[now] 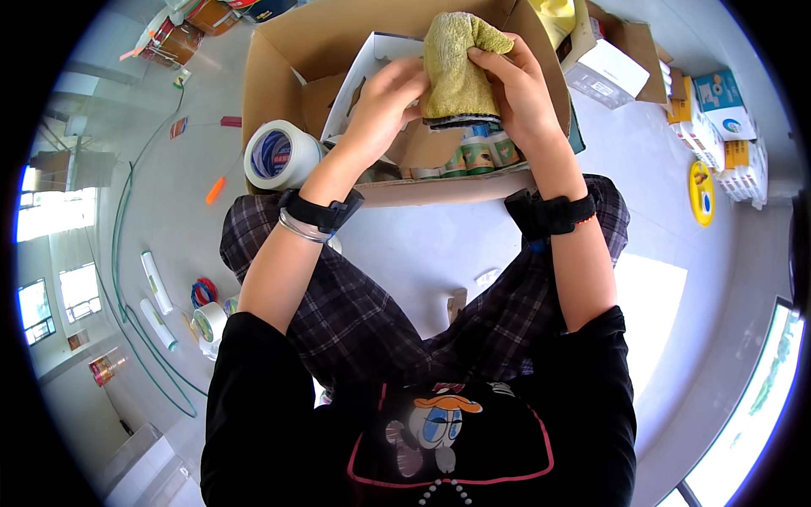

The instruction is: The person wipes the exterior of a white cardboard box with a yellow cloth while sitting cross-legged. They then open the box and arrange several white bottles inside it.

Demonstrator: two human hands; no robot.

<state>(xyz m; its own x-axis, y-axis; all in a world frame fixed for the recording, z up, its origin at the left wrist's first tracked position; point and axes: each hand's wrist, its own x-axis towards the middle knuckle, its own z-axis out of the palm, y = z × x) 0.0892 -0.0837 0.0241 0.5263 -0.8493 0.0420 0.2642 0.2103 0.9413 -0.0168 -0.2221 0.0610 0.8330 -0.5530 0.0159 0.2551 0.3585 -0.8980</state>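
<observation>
A yellow-green fabric mitt or glove (459, 70) with a dark hem hangs over the open cardboard box (443, 193). My right hand (523, 95) grips its right side, the thumb lying across the cloth near a side lobe. At the mitt's left edge is my left hand (393, 95); its fingertips are hidden behind the cloth, so its hold cannot be made out. Below, in the box, stand several bottles with green labels (478, 155). A white carton (380, 47) and a loose cardboard flap (431, 146) lie inside too.
A wide roll of tape (282, 155) rests at the box's left front corner. On the floor to the left are an orange-handled tool (216, 190), a green cable (117, 253) and white rolls (158, 323). Cartons (722, 108) and a yellow oval object (702, 193) sit at right.
</observation>
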